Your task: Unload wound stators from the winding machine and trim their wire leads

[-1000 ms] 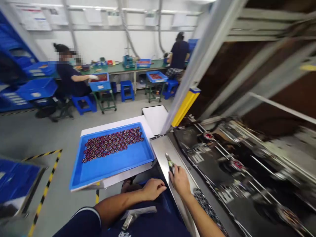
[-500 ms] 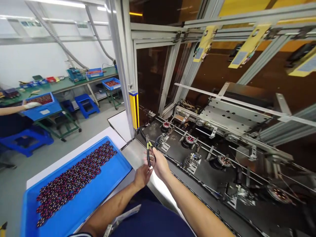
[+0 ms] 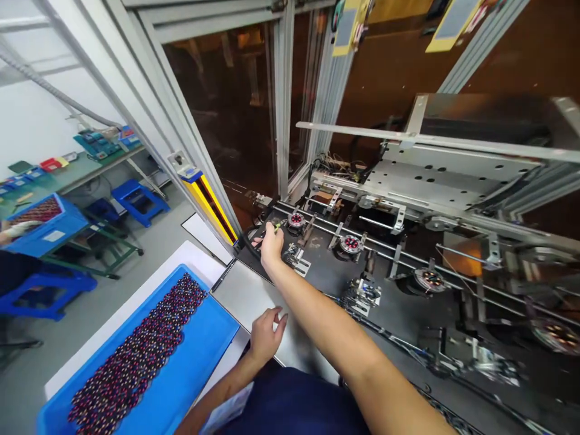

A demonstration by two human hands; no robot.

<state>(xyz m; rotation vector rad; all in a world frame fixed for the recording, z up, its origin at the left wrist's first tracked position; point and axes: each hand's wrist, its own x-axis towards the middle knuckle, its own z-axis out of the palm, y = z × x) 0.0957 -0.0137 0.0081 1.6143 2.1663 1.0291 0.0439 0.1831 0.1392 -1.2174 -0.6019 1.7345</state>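
Note:
My right hand (image 3: 272, 246) reaches over the machine bed, closed around black-and-green pliers (image 3: 278, 227). Only a green bit of their handles shows clearly; the jaws are hard to make out. Just right of that hand, a round part with a red centre (image 3: 296, 221) sits in a holder at the machine's near left end. A small metal clamp assembly (image 3: 296, 260) lies below it. My left hand (image 3: 266, 333) hovers over the bare metal ledge (image 3: 247, 293), fingers curved and thumb apart, with nothing visible in it.
A blue tray (image 3: 206, 338) of packed round dark parts (image 3: 136, 356) stands at left. A yellow-and-black sensor bar (image 3: 211, 205) rises on the frame post. More round parts (image 3: 351, 244) sit along the rods. At far left, a person's gloved hand (image 3: 20, 228) is at a blue bin (image 3: 49, 232).
My right hand has carried the pliers forward, away from my left hand, toward the round red-centred part. The left hand has stayed back near my body. The view has shifted toward the machine.

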